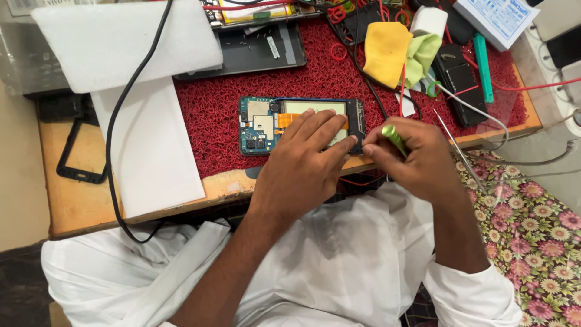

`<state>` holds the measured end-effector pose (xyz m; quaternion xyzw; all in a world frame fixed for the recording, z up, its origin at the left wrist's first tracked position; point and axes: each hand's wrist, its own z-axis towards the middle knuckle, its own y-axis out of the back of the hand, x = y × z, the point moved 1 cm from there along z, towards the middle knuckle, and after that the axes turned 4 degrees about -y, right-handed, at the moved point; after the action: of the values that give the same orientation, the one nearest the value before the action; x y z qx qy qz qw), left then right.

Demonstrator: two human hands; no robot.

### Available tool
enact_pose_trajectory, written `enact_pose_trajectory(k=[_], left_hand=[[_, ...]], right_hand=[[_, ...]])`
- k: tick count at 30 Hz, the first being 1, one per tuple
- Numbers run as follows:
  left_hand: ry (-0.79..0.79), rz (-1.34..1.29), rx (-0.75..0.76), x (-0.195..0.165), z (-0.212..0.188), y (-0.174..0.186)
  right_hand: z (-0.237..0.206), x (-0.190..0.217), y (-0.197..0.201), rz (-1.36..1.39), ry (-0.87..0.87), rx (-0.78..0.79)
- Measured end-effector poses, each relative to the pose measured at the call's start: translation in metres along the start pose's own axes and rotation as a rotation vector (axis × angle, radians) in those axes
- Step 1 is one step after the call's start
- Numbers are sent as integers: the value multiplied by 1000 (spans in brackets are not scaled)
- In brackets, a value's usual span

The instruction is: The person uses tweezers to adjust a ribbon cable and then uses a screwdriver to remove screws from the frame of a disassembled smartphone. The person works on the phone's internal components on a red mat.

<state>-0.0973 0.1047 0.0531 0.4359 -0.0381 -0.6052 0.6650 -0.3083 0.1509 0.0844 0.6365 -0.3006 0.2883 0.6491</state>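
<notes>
Right hand (417, 158) curled around a green-handled screwdriver (394, 137), fingers pressed together on the handle, the green end protruding above the knuckles; tip hidden behind the fingers, aimed toward the right end of the opened phone (290, 124). Left hand (305, 158) laid flat across the phone, fingers spread and pressing down on its middle and right portion, fingertips reaching the pale battery area and the black end strip; holding nothing, only bearing down. Phone lying lengthwise on the red mat (212, 109), back cover off, blue circuit board and camera modules exposed at its left end, an orange flex strip visible beside the index finger. Phone thus directly under the left hand and just left of the right hand's grip, near the front edge of the wooden table (78, 200).

Farther out: dark phone back panel (254, 51) on the mat beyond the phone, with small screws on it; yellow cloth (386, 51) and green cloth (422, 54) to the upper right, with a black rectangular block (459, 82) and a teal tool (483, 66) beside them. White foam sheets (139, 109) at left, crossed by a black cable (112, 145); black screen frame (82, 148) at the table's left end. White garment (327, 266) in the foreground, floral fabric (532, 230) at right.
</notes>
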Motion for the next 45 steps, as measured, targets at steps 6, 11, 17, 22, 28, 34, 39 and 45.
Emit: enact_pose_trajectory(k=[6,11,17,22,28,34,39,45], left_hand=[[8,10,-5,4,-4,-4],[24,-15,-18,8,-7,-6],[12,-7,-15,10,-8,-7],[2,9,-8,11,-8,-7],[3,-14,-9,11,-8,-7],[12,-10,-14,11,-6,-8],[15,-6,3,11,-6,-10],[2,16,5,9,-6,-12]], right_hand=[[-4,4,-10,-142,200,-38],[-5,7,-16,-187,226,-78],[-7,14,-21,-197,206,-100],[-10,14,-23,-247,229,-132],[-11,15,-24,-245,214,-171],[-13,9,-27,-221,179,-190],[-20,-8,-21,-87,71,-271],[-23,-39,20,1239,9,-480]])
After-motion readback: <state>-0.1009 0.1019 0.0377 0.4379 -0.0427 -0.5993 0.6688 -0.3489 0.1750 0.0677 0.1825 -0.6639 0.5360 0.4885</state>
